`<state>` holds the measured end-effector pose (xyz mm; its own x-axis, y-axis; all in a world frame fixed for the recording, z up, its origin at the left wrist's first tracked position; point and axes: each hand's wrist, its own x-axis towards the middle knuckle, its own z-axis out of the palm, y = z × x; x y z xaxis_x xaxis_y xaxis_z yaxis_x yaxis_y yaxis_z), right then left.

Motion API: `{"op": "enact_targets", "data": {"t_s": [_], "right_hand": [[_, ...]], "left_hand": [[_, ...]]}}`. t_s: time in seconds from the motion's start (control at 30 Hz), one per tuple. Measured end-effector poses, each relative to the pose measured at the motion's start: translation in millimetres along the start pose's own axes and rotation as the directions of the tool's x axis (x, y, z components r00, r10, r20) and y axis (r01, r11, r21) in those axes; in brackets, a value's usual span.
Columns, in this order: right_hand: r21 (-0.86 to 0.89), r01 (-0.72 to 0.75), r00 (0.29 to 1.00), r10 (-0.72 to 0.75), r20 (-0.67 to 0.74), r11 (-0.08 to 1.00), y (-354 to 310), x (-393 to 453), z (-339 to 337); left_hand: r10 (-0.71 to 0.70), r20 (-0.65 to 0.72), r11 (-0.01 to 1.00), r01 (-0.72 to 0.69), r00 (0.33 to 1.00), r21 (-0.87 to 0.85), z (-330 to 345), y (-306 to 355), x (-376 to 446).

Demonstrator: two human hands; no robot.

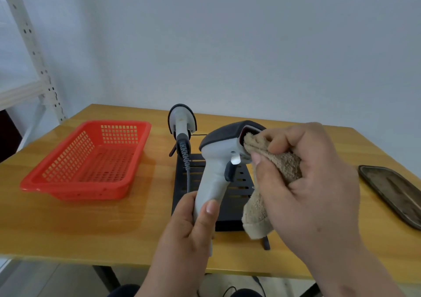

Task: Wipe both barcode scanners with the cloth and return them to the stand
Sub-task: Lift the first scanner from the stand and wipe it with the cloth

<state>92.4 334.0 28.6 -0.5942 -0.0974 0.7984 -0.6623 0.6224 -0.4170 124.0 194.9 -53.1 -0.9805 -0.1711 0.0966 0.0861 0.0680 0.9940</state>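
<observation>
Grey-and-black handheld barcode scanner (224, 158) is held above the slotted black metal stand (241, 183), handle running down toward the viewer, head up and facing right. No writing can be read on it. The left hand (193, 224) is wrapped around the handle's lower end. The right hand (305, 183) pinches a tan terry cloth (273, 160) and presses it against the scanner's window, the cloth's tail hanging down. A second grey corded scanner (181, 123) sits upright at the stand's far left. The red plastic mesh basket (91, 160) on the wooden table (68, 228) holds nothing; a dark metal tray (391, 189) lies at right.
</observation>
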Motion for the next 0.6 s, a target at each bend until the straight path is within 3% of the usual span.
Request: {"op": "enact_targets", "data": {"t_s": [0.1,0.17,0.2,0.27,0.33,0.5,0.6], "right_hand": [[-0.246,0.115,0.99,-0.09,0.11,0.962,8.8,5.1,-8.5],[-0.309,0.062,0.992,-0.024,0.127,0.949,11.5,7.4,-13.9],[-0.266,-0.028,0.994,0.054,0.092,0.964,11.1,7.8,-15.8],[-0.011,-0.25,0.968,0.25,-0.018,0.968,9.9,6.9,-18.0],[0.111,-0.306,0.944,0.316,-0.093,0.946,12.1,4.8,-17.0],[-0.227,0.039,0.998,-0.028,0.052,0.973,10.2,4.3,-4.2],[-0.055,-0.042,0.999,0.043,0.025,0.998,-0.5,2.6,2.7]], "left_hand": [[0.012,-0.024,1.0,-0.012,1.0,-0.014,-4.4,-2.8,1.0],[0.003,-0.009,1.0,-0.003,1.0,-0.011,-4.0,-3.4,1.8],[-0.01,0.004,1.0,0.01,1.0,-0.017,-2.8,-2.3,2.3],[-0.04,0.038,0.997,0.042,0.998,-0.065,0.0,0.3,3.3],[-0.068,0.062,0.99,0.075,0.996,-0.118,0.8,1.2,3.9],[-0.086,0.089,0.99,0.095,0.992,-0.108,1.7,0.3,4.0],[-0.054,0.077,0.998,0.056,0.996,-0.024,1.4,-2.4,4.7]]}}
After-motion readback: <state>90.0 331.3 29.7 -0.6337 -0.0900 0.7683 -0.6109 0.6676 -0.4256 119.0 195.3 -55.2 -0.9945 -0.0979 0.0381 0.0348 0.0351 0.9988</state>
